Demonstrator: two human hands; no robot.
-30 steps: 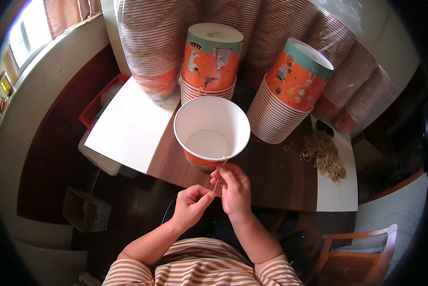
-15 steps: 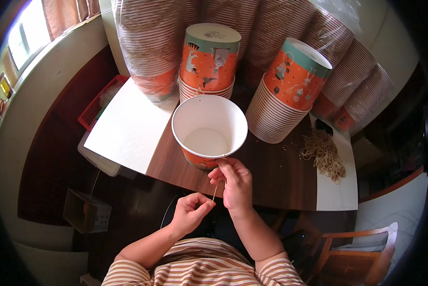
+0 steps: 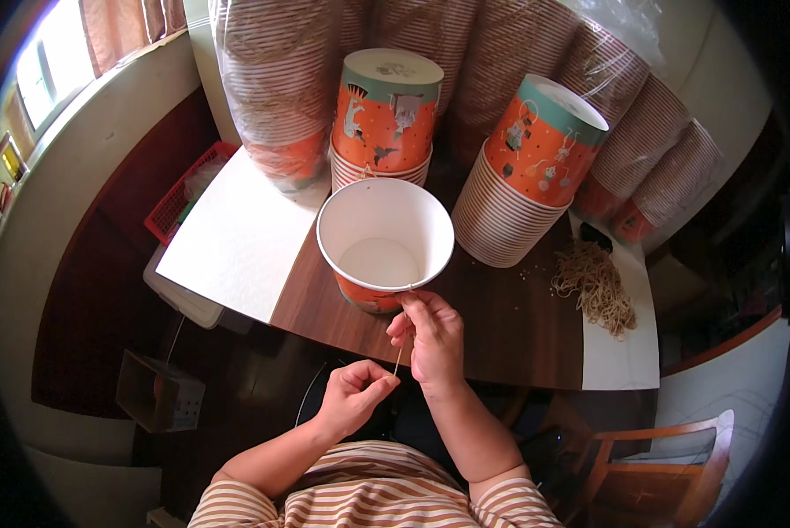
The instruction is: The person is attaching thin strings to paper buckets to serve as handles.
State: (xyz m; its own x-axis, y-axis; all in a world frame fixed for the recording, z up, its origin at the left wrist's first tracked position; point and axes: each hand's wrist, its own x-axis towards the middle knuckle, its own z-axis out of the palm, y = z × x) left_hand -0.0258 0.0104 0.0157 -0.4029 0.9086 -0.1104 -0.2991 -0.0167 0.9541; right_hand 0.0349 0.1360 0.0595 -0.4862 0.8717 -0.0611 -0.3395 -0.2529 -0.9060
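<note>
An orange paper bucket (image 3: pixel 361 294) with a white inside stands upright on the dark brown tabletop, its mouth up and nothing in it. At the near side of its rim, my right hand (image 3: pixel 434 341) is closed in a pinch on a thin beige cord (image 3: pixel 399 361). Below and to the left, the thumb and forefinger of my left hand (image 3: pixel 357 394) are pressed together on the cord's lower end. The cord runs fairly straight between both hands. Part of it is hidden behind the right fingers, near the rim.
Two stacks of upside-down printed buckets (image 3: pixel 384 132) (image 3: pixel 536 167) stand behind. Plastic-wrapped bucket stacks (image 3: pixel 276 88) line the back. A tangled heap of beige cords (image 3: pixel 595 286) lies at the right. A red basket (image 3: pixel 183 194) is at the left, a wooden chair (image 3: pixel 650 484) at lower right.
Hardly anything differs. Both hands keep their pinch on the cord, the left one shifted very slightly. The bucket stays in place.
</note>
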